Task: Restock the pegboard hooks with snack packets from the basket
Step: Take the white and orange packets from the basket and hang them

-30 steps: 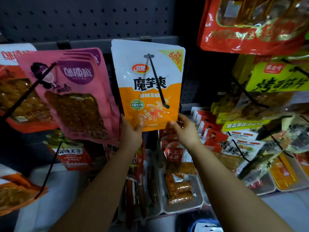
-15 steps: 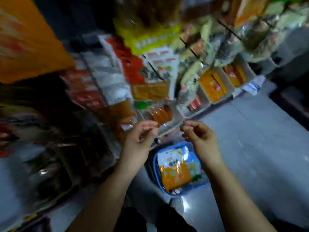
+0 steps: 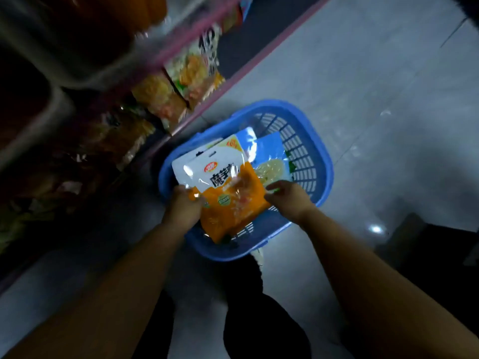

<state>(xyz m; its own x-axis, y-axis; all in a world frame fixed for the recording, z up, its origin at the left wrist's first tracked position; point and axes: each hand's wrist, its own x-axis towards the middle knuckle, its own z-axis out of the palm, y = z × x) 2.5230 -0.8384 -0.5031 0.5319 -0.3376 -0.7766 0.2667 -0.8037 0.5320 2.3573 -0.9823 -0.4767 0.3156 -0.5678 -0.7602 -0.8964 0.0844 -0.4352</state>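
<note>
Orange packet (image 3: 228,200) over blue basket (image 3: 321,161), gripped between left hand (image 3: 182,206) and right hand (image 3: 287,196)

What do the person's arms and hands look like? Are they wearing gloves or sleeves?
No gloves and no sleeves show. Both forearms are bare from the bottom of the picture up to the wrists. The left hand and the right hand are bare too, with no watch, ring or bracelet that the dim, slightly blurred picture shows.

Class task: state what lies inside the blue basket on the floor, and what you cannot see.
The blue basket holds white-and-orange snack packets, gripped by the left hand and right hand, partly covering a blue packet. Anything beneath them is hidden.
</note>
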